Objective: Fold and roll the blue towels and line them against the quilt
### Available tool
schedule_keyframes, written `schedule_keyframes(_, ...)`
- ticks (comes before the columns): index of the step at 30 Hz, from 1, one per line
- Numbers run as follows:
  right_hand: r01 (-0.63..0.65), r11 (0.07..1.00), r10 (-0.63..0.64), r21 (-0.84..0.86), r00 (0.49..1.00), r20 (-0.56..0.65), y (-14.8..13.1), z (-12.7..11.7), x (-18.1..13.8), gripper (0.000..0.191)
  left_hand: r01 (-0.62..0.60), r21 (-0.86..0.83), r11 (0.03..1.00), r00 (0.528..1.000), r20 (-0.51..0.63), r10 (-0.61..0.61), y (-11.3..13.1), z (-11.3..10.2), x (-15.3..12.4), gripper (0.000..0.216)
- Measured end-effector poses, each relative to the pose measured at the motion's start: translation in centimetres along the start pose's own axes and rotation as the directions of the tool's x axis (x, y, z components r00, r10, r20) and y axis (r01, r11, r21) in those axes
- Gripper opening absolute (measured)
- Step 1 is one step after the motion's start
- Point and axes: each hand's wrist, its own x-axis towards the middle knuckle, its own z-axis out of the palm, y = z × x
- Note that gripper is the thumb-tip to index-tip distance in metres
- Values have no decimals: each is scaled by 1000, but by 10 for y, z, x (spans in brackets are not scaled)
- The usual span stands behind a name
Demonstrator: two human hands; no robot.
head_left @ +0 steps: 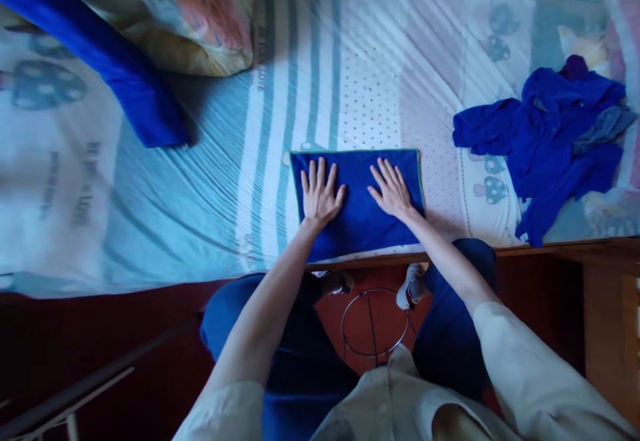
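A dark blue cloth [357,221] with a green edge lies flat as a rectangle at the near edge of the bed. My left hand [321,194] rests palm down on its left part, fingers spread. On the right part, my right hand [391,189] presses flat with its fingers stretched out. Neither hand grips the cloth. Whether the cloth is folded or a single layer, I cannot tell.
A patterned sheet [210,181] covers the bed. Crumpled blue clothes [555,127] lie at the right. At the upper left are a long blue folded fabric [125,81] and a yellowish pillow [210,21]. Below, a metal ring stand [375,324] is on the floor.
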Motion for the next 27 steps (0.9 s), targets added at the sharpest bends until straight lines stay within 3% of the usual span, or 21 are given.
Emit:
schedule_keyframes(3, -146, 989, 145, -5, 985, -97, 46, -12, 13, 69, 49, -6, 999, 996, -77, -49, -14, -13, 5, 74)
schedule_keyframes(5, -190, 982, 190, 16, 972, -140, 61, -18, 19, 70, 84, -12, 996, 989, -123, -85, -12, -16, 4, 74)
schedule_keyframes(8, -175, 984, 180, 41, 972, -149, 35, -12, 17, 71, 126, -38, 991, 983, -132, -130, 11, -3, -11, 76)
schedule_keyframes(11, -61, 997, 65, 52, 996, -64, -18, 6, -6, 69, 42, -40, 998, 999, -7, -42, 33, 21, -36, 75)
schedule_keyframes(13, -1, 997, 2, 74, 1000, -15, -35, 15, -28, 67, -10, -17, 1000, 999, 52, 11, 35, 29, -52, 72)
schedule_keyframes(16, -93, 991, 98, 91, 994, -45, -15, 13, -54, 65, 17, 11, 1000, 1000, 21, -17, 21, 22, -65, 70)
schedule_keyframes(20, -272, 958, 283, 89, 950, -133, 23, -3, -61, 65, 105, 13, 994, 993, -63, -104, 6, 5, -72, 73)
schedule_keyframes(22, -289, 954, 297, 77, 944, -141, 16, -3, -62, 66, 128, 21, 992, 988, -85, -125, 10, 7, -79, 74)
schedule_keyframes(27, -128, 989, 133, 73, 989, -71, -26, 19, -84, 66, 61, 54, 997, 998, 3, -61, 18, 20, -110, 71)
